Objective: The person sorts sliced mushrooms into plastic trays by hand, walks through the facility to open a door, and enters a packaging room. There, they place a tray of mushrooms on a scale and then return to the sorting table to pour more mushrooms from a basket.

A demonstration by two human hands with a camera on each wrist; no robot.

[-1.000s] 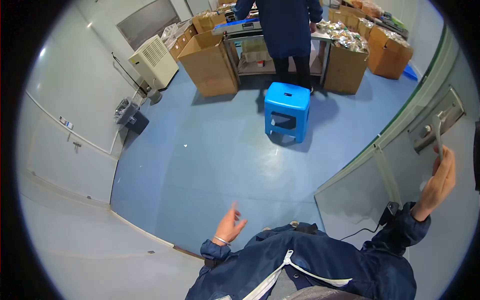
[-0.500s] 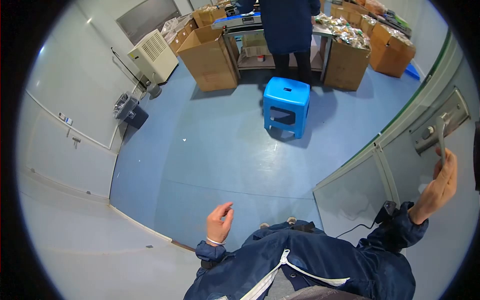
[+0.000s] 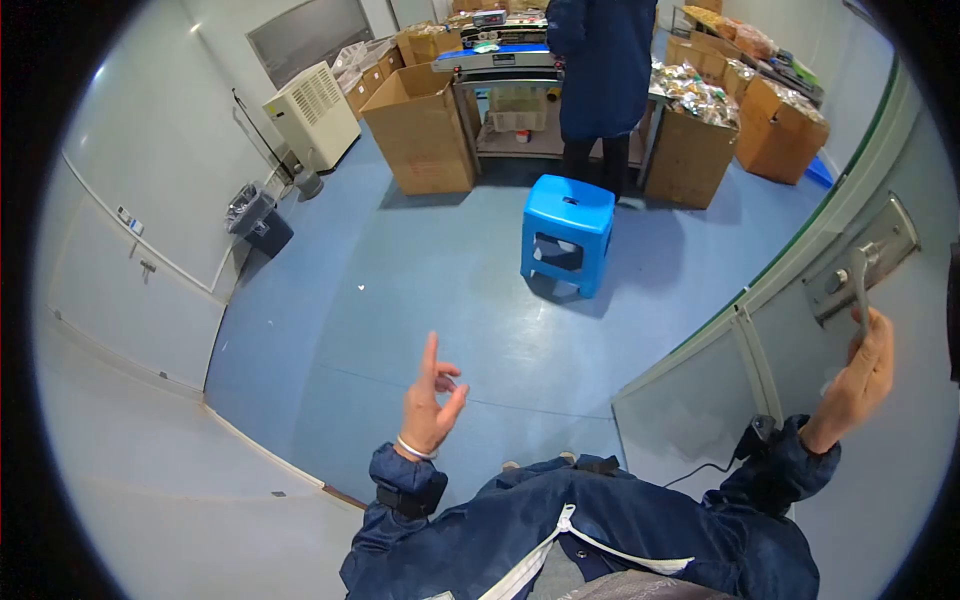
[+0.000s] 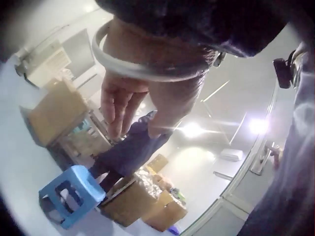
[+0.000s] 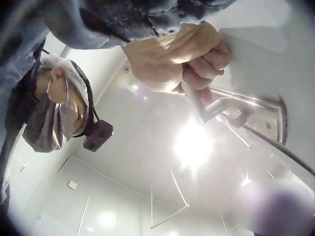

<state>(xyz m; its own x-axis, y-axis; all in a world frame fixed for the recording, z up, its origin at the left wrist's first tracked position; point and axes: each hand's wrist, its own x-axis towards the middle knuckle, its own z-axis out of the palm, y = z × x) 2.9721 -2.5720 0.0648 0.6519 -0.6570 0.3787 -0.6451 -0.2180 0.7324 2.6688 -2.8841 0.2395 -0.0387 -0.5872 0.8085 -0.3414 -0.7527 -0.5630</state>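
Observation:
My right hand (image 3: 853, 385) is at the metal door handle (image 3: 862, 290) on the right in the head view. The right wrist view shows the fingers of that hand (image 5: 179, 59) curled round the lever (image 5: 197, 101). My left hand (image 3: 430, 408) is raised over the blue floor, holding nothing, its index finger straight and the other fingers bent a little. Seen from the left wrist, the left hand (image 4: 140, 93) hangs with loose fingers and a white band round the wrist. The handle is fixed to a metal plate (image 3: 895, 240) on the grey door.
A blue stool (image 3: 570, 210) stands on the floor ahead. Beyond it, a person in a dark coat (image 3: 605, 75) stands at a workbench (image 3: 500, 60). Cardboard boxes (image 3: 420, 130) flank the bench. A bin (image 3: 265, 228) and a cream machine (image 3: 312, 115) are at the left.
My left hand has moved up and slightly left, and its index finger now extends. My right hand stays at the handle. The person ahead has shifted right.

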